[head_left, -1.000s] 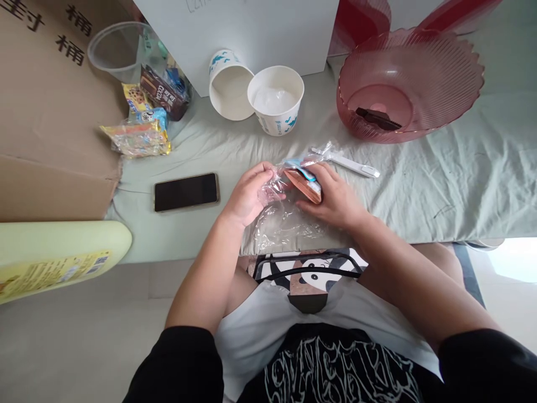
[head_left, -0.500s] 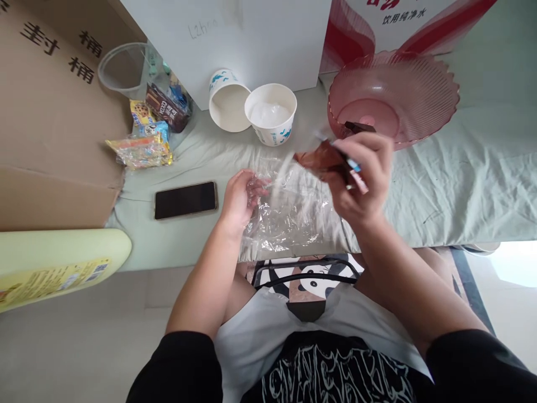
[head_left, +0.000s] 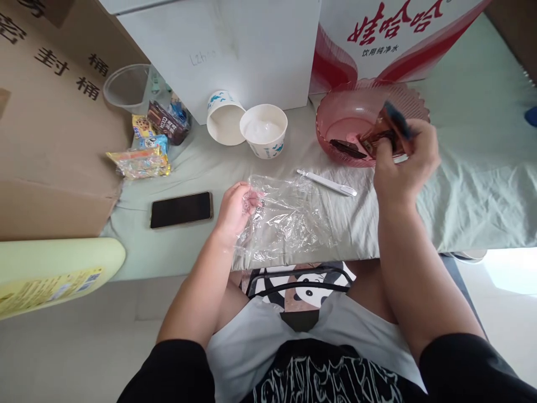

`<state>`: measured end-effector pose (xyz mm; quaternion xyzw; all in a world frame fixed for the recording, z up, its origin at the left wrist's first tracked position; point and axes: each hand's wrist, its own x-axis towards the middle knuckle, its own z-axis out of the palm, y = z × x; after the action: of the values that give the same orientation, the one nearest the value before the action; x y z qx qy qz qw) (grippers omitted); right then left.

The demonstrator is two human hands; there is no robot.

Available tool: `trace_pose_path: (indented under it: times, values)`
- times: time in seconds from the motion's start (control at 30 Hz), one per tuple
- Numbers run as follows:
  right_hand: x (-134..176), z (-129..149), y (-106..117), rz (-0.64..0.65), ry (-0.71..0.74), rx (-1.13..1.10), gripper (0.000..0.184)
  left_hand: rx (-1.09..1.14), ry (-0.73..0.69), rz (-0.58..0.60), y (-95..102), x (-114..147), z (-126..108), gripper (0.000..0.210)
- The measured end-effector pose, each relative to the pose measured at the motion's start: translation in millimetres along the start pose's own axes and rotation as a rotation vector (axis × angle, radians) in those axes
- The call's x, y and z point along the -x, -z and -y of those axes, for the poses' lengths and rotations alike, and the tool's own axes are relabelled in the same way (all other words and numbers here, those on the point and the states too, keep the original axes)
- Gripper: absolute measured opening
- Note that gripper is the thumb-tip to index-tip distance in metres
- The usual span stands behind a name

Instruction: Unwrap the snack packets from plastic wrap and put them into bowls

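Note:
My left hand has its fingers curled on the edge of a crumpled clear plastic bag, which lies flat on the cloth. My right hand grips brown snack packets over the pink fluted bowl; the fingers partly cover them, so their number is unclear. Inside that bowl, beside the held packets, rests a dark wrapped piece. A slim white tool, perhaps a cutter, lies between the bag and the bowl.
Two paper cups stand at the back, one tipped and one upright with white plastic inside. A phone and snack packets are at left, near a tipped clear tub. White boxes line the back.
My right hand has moved right with the brown packets, from above the bag to over the bowl. The white tool, blurred before, now lies still on the cloth. My left hand stays on the bag.

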<state>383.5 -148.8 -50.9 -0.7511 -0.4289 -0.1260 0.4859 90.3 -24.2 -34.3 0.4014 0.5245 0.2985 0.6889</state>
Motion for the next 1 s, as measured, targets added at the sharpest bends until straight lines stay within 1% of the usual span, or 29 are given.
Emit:
trace_pose_path:
  times: [0.03,0.07,0.1,0.2,0.27,0.33,0.4,0.47,0.53,0.57,0.6,0.67,0.77,0.83,0.87,0.9,0.93,1.0]
  values:
    - [1.2,-0.5,-2.1,-0.083,-0.025,0.055,0.021,-0.002,-0.004,-0.001,-0.3,0.0,0.3,0.014]
    - [2.2,-1.3,-4.2,-0.129,-0.043,0.099,0.015,-0.004,-0.01,-0.003,-0.4,-0.1,0.7,0.015]
    - [3.0,-2.4,-6.2,-0.146,-0.053,0.125,0.012,-0.005,-0.016,-0.005,-0.2,-0.2,1.4,0.015]
    - [5.3,-6.4,-10.3,-0.102,-0.042,0.125,0.016,-0.013,-0.036,-0.001,0.9,-0.8,3.6,0.016]
    - [6.7,-5.4,-10.9,-0.105,-0.055,0.148,0.02,-0.023,-0.048,0.004,1.2,-1.2,4.8,0.016]
    - [8.0,0.9,-9.9,-0.134,-0.086,0.166,0.025,-0.03,-0.06,0.007,0.9,-1.8,5.4,0.017]
    - [9.4,11.3,-7.5,-0.195,-0.092,0.152,0.028,-0.03,-0.067,0.008,0.5,-2.4,5.6,0.017]
    - [12.0,23.4,-4.4,-0.253,-0.02,0.109,0.023,-0.024,-0.066,0.01,0.4,-2.7,5.4,0.017]
    - [17.2,35.6,-1.9,-0.253,0.089,0.041,0.018,-0.015,-0.058,0.016,1.0,-2.7,5.1,0.016]
    - [20.9,41.9,-1.4,-0.221,0.138,-0.001,0.017,-0.012,-0.053,0.021,1.5,-2.7,5.0,0.016]
    - [25.4,48.1,-1.6,-0.163,0.175,-0.045,0.017,-0.01,-0.048,0.028,2.1,-2.6,5.1,0.016]
    - [36.1,60.6,-4.8,0.016,0.212,-0.128,0.019,-0.015,-0.046,0.043,3.3,-2.5,5.5,0.016]
    - [53.7,76.4,-16.9,0.398,0.245,-0.272,0.024,-0.054,-0.05,0.075,4.0,-2.6,6.6,0.018]
    - [64.5,82.6,-27.4,0.632,0.326,-0.348,0.028,-0.096,-0.058,0.1,3.9,-2.7,7.5,0.02]
    - [69.2,84.3,-32.5,0.719,0.376,-0.36,0.03,-0.119,-0.058,0.117,4.0,-2.9,8.0,0.022]
    - [73.4,85.2,-36.8,0.778,0.417,-0.346,0.03,-0.139,-0.062,0.133,4.6,-3.3,8.6,0.025]
    - [76.9,85.5,-40.4,0.809,0.442,-0.307,0.031,-0.155,-0.074,0.147,5.8,-4.0,9.4,0.029]
    - [82.2,85.0,-44.6,0.805,0.441,-0.182,0.03,-0.193,-0.137,0.157,10.5,-6.5,11.6,0.041]
